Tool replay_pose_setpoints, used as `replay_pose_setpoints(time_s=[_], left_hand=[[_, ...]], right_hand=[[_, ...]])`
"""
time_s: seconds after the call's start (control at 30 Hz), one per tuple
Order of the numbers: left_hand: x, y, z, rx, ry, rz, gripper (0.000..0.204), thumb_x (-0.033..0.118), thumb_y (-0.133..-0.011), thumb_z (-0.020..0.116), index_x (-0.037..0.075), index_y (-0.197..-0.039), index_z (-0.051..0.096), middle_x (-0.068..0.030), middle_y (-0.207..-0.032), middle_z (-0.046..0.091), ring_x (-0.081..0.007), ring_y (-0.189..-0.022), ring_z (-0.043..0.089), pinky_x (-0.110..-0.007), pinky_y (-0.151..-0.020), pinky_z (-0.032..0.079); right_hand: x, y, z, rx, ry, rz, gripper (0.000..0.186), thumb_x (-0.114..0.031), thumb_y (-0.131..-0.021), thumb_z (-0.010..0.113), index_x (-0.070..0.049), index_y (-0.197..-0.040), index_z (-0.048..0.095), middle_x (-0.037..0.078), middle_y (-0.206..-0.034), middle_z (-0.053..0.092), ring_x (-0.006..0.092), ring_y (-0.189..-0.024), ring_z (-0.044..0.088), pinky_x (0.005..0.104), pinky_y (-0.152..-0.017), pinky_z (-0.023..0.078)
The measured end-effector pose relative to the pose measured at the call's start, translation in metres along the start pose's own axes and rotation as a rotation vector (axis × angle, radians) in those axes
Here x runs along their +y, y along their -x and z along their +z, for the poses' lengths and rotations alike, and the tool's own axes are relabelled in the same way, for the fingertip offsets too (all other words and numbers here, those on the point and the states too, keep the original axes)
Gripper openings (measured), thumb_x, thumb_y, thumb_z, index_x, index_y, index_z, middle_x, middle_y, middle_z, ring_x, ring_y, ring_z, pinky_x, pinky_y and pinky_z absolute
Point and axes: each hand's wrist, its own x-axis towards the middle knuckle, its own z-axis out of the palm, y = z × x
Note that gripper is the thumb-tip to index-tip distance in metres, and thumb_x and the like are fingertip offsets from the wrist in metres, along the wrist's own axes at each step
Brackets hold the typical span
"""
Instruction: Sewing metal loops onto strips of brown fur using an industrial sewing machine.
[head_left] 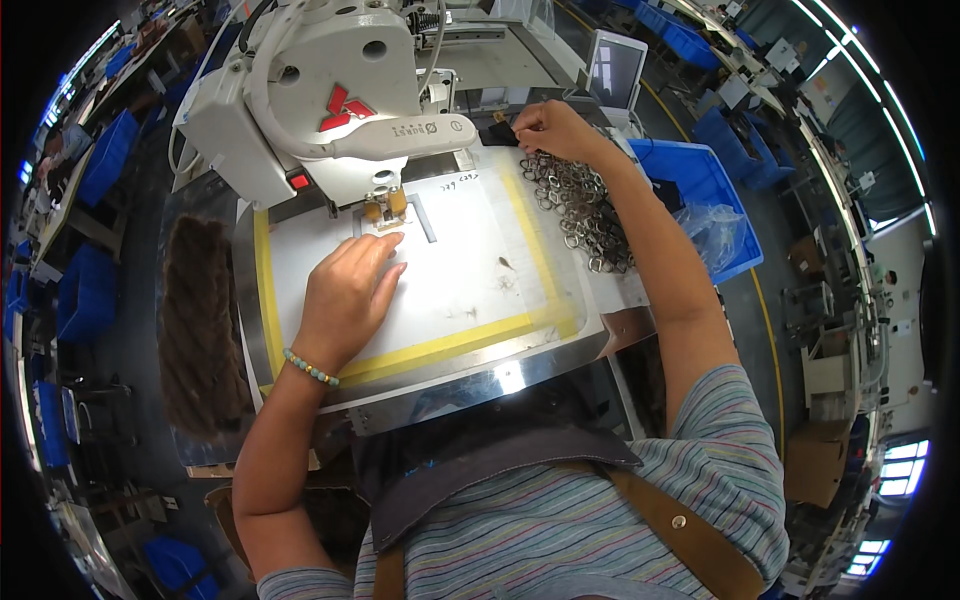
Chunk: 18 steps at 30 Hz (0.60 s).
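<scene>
Under the head of a white industrial sewing machine (340, 80), my left hand (345, 290) rests on the white work plate (450, 285), thumb apart from the fingers. Its fingertips are close to the brass-coloured presser parts (385, 207) and a grey L-shaped guide (424, 220); I see nothing held in it. Farther right, my right hand (555, 130) is closed, its fingertips pinched at the edge of a small black piece of material (499, 134). Just below that hand lies a pile of metal rings and buckles (575, 205).
Yellow tape (460, 335) borders the plate. A blue bin (735, 235) with clear plastic stands at the right, and a screen (615, 70) behind it. Brown furry material (200, 320) lies along the left side. Work benches and blue bins line both sides of the room.
</scene>
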Motion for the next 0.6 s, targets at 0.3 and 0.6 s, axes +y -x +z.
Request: replay_pose_setpoints(time_s=[0.3, 0.6], left_hand=[[-0.001, 0.001, 0.0, -0.011, 0.003, -0.012, 0.03, 0.009, -0.093, 0.075, 0.0, -0.121, 0.071, -0.0159, -0.104, 0.072, -0.0336, -0.096, 0.07, -0.043, -0.084, 0.057], [-0.002, 0.001, 0.0, -0.02, -0.027, 0.014, 0.028, 0.012, -0.095, 0.074, 0.001, -0.12, 0.071, -0.0159, -0.104, 0.072, -0.0329, -0.097, 0.069, -0.043, -0.086, 0.057]], right_hand=[[-0.012, 0.004, 0.0, 0.08, 0.126, 0.105, 0.02, -0.015, -0.089, 0.081, 0.005, -0.091, 0.079, 0.009, -0.076, 0.074, 0.0159, -0.068, 0.072, 0.0314, -0.066, 0.057], [-0.031, -0.006, -0.042, 0.734, 0.34, -0.044, 0.032, -0.033, -0.093, 0.08, -0.003, -0.104, 0.082, 0.014, -0.081, 0.078, 0.0217, -0.069, 0.074, 0.0352, -0.067, 0.056]])
